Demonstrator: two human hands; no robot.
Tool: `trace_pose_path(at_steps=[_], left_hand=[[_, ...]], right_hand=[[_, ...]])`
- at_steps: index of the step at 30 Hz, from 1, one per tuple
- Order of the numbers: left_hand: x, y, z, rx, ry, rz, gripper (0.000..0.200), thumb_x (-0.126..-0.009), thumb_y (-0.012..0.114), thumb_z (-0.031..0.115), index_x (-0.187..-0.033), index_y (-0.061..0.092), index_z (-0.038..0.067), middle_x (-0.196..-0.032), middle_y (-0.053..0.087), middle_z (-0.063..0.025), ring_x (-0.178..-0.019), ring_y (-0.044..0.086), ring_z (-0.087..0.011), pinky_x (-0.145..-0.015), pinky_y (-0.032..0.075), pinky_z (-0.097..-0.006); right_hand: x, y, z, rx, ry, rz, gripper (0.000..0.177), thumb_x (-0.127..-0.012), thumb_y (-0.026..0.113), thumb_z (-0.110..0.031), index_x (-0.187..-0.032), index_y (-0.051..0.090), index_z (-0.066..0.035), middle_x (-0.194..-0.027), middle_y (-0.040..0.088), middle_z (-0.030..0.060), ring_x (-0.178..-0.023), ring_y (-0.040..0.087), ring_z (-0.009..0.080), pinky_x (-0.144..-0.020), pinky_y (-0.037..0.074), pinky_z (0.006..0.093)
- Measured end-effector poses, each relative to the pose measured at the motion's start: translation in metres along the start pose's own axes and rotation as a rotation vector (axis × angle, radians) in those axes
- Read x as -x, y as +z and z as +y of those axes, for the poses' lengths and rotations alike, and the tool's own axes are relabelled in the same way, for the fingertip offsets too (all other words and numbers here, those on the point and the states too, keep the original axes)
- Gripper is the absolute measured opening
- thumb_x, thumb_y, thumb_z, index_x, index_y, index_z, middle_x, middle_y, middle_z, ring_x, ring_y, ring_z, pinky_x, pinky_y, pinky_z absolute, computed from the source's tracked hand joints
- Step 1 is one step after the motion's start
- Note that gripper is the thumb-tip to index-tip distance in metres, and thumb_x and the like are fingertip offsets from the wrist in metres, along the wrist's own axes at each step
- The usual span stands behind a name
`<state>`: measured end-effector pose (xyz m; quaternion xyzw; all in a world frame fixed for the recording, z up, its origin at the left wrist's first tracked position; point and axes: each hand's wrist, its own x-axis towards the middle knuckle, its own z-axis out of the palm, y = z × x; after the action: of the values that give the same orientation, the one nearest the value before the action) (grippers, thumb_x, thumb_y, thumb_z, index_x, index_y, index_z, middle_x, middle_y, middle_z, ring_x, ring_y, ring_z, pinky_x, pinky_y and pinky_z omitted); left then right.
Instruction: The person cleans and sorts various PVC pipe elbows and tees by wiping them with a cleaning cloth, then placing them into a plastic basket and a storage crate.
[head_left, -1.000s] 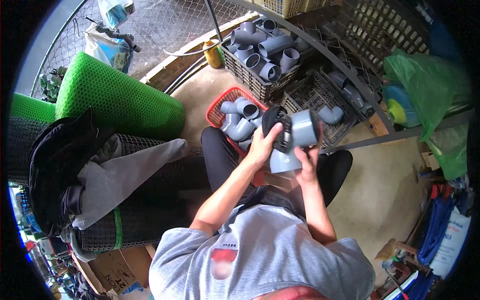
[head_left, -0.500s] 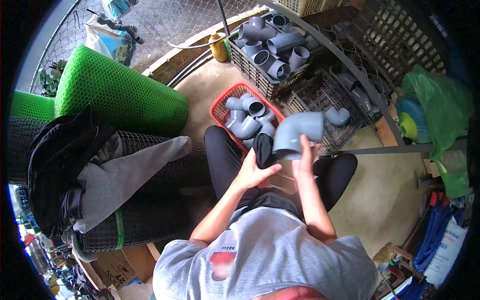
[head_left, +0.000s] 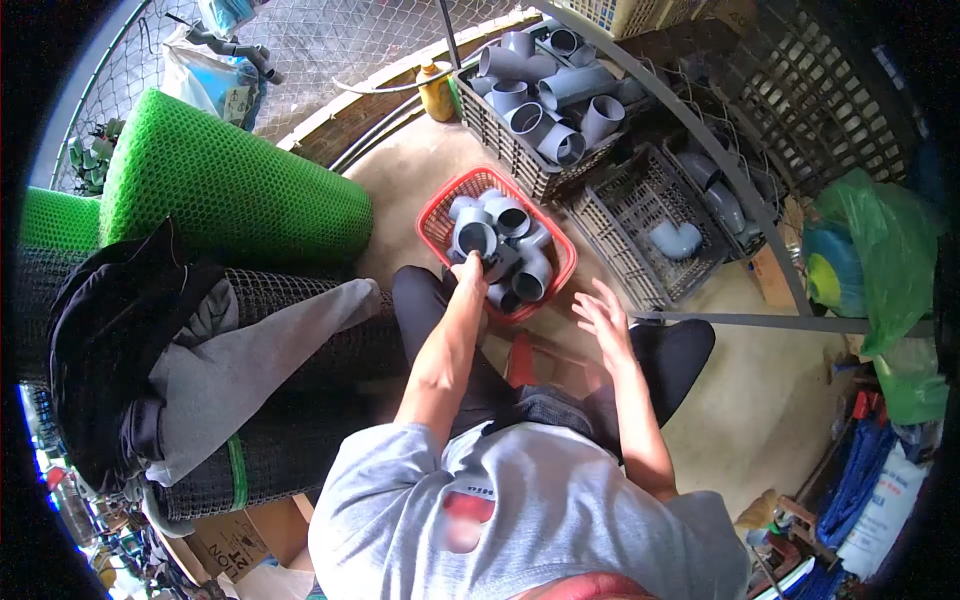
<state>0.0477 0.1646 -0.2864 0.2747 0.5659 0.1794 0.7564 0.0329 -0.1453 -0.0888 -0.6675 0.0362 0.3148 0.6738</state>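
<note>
Reaching into the red basket (head_left: 432,232) with your left hand (head_left: 468,270), while your right hand (head_left: 603,315) is now empty.
Compared with half a second ago, the large grey elbow you held raised in the right hand has left both hands. Its resting place cannot be confirmed: one pale elbow (head_left: 676,238) lies in the black crate (head_left: 620,215), as it did then, and the basket beside it, just ahead of your knees, is full of grey fittings (head_left: 512,215). On that evidence, handling of that piece is judged finished. Your left arm has gone from your lap to full stretch, with the fingers curled narrowly onto the fittings at the basket's near side; whether they clamp one cannot be told. Your right hand hovers above your thigh, fingers spread wide, holding and touching nothing.
</note>
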Motion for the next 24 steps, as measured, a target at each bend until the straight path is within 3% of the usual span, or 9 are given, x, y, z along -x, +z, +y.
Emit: trace_pose_path(at_steps=[6,7,10,11,12,15,20,21,24], left_hand=[[0.006,-0.011,-0.013,-0.509,0.035,-0.263,0.04,-0.092,0.074,0.018,-0.121,0.051,0.003,-0.095,0.068,-0.0116,-0.073,0.07,-0.0262,-0.058,0.061,-0.0391],[-0.017,-0.017,-0.036,-0.736,0.159,-0.256,0.038,-0.091,0.075,0.018,-0.119,0.055,0.003,-0.096,0.07,-0.0098,-0.075,0.07,-0.0218,-0.06,0.06,-0.0385],[0.056,-0.01,-0.032,-0.614,0.051,-0.568,0.03,-0.093,0.073,0.021,-0.117,0.071,0.003,-0.101,0.074,-0.0061,-0.081,0.071,-0.0173,-0.073,0.06,-0.0333],[0.066,-0.008,-0.034,-0.731,0.066,-0.606,0.036,-0.087,0.078,0.031,-0.108,0.075,0.003,-0.097,0.075,-0.005,-0.086,0.067,-0.0139,-0.078,0.053,-0.0313],[0.086,-0.004,-0.022,-0.934,0.11,-0.634,0.035,-0.089,0.077,0.032,-0.105,0.076,0.001,-0.095,0.075,-0.0047,-0.086,0.067,-0.0131,-0.079,0.053,-0.0319],[0.087,0.001,-0.01,-0.959,0.153,-0.745,0.038,-0.088,0.077,0.032,-0.105,0.074,-0.002,-0.092,0.076,-0.0073,-0.086,0.068,-0.0145,-0.082,0.054,-0.0332],[0.08,0.019,-0.004,-0.897,0.338,-0.68,0.038,-0.088,0.075,0.03,-0.107,0.07,-0.002,-0.094,0.075,-0.0129,-0.085,0.069,-0.0168,-0.082,0.054,-0.0357],[0.091,0.026,0.003,-1.015,0.467,-0.649,0.037,-0.089,0.074,0.03,-0.106,0.067,-0.002,-0.091,0.073,-0.0144,-0.083,0.068,-0.019,-0.083,0.054,-0.0363],[0.104,0.03,0.01,-1.268,0.751,-0.823,0.042,-0.084,0.074,0.028,-0.109,0.063,-0.003,-0.114,0.067,-0.0267,-0.105,0.067,-0.0398,-0.095,0.053,-0.0443]], right_hand=[[0.022,-0.025,0.015,-0.017,0.096,0.015,0.06,-0.102,0.067,-0.035,-0.154,0.043,-0.014,-0.133,0.067,0.0164,-0.12,0.067,0.0281,-0.1,0.052,0.0455],[0.018,-0.03,0.021,0.0,0.117,0.019,0.058,-0.102,0.066,-0.034,-0.153,0.044,-0.014,-0.132,0.068,0.0165,-0.118,0.068,0.0279,-0.098,0.053,0.0444],[-0.005,-0.041,0.033,0.13,0.127,0.063,0.057,-0.099,0.07,-0.035,-0.147,0.05,-0.013,-0.124,0.07,0.0116,-0.113,0.07,0.0229,-0.09,0.054,0.0385],[-0.023,-0.049,0.042,0.153,0.112,0.114,0.056,-0.098,0.073,-0.036,-0.144,0.053,-0.012,-0.115,0.071,0.0076,-0.103,0.07,0.0174,-0.078,0.054,0.033],[-0.038,-0.057,0.038,0.219,0.119,0.137,0.052,-0.1,0.068,-0.029,-0.146,0.052,-0.011,-0.121,0.07,0.0078,-0.105,0.071,0.0175,-0.079,0.055,0.0337],[-0.121,-0.119,0.065,0.211,-0.082,0.27,0.037,-0.097,0.073,-0.022,-0.13,0.061,-0.009,-0.11,0.071,0.0045,-0.085,0.068,0.0123,-0.066,0.053,0.0275],[-0.239,-0.227,0.08,0.414,0.157,0.499,0.043,-0.091,0.073,-0.018,-0.131,0.059,-0.009,-0.107,0.071,0.0115,-0.084,0.071,0.0226,-0.058,0.06,0.0387],[-0.258,-0.24,0.081,0.568,0.197,0.481,0.046,-0.09,0.073,-0.017,-0.133,0.058,-0.009,-0.107,0.072,0.0114,-0.084,0.071,0.0219,-0.06,0.06,0.0408],[-0.321,-0.317,0.141,1.048,0.15,0.352,0.055,-0.088,0.071,-0.014,-0.141,0.055,-0.011,-0.104,0.074,0.0134,-0.083,0.071,0.0231,-0.065,0.06,0.0442]])
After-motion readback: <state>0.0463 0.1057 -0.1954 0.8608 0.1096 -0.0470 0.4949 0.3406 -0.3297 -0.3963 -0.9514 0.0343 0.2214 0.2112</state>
